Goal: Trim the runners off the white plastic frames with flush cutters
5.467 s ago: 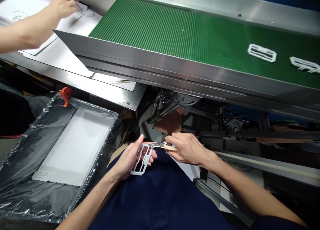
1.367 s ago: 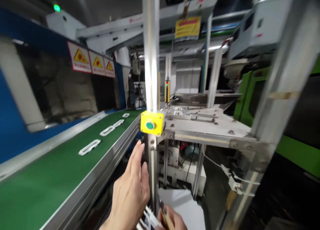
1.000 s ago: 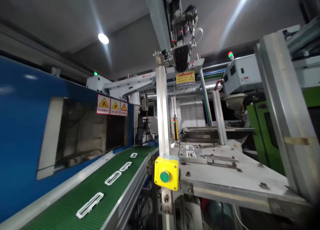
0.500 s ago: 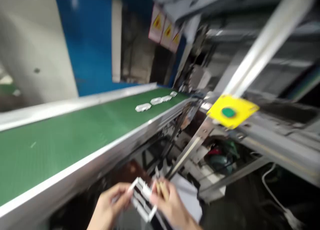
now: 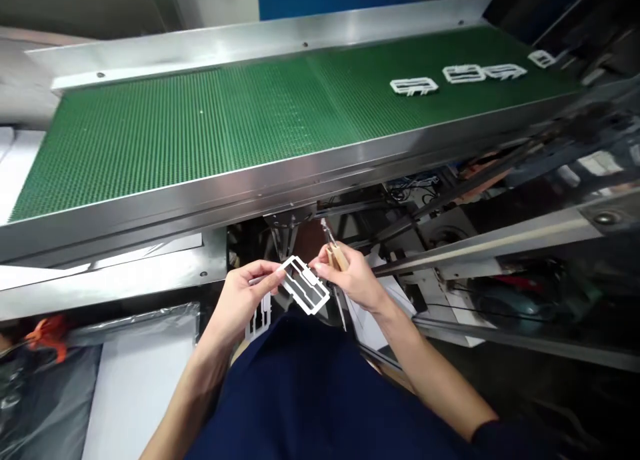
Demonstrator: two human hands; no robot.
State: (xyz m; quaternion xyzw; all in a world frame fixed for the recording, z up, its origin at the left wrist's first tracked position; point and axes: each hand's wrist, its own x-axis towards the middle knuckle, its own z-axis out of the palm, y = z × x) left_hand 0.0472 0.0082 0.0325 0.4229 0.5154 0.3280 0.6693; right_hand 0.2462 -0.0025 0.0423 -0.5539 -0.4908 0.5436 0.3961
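A white plastic frame with inner bars is tilted in front of my body. My left hand pinches its upper left corner between thumb and fingers. My right hand is closed around pliers with tan handles, their metal jaws pointing up and away. The fingertips of that hand are at the frame's upper right edge. A second white frame shows beneath my left hand; whether the hand also holds it I cannot tell.
A green conveyor belt with metal side rails runs across in front. Several white frames, one of them nearest, lie on its right part. A metal machine beam slants at right. Black plastic bags and an orange tie are at lower left.
My view has swung down and left, showing more of the belt and my arms. Both hands keep hold of the white frame and the pliers.
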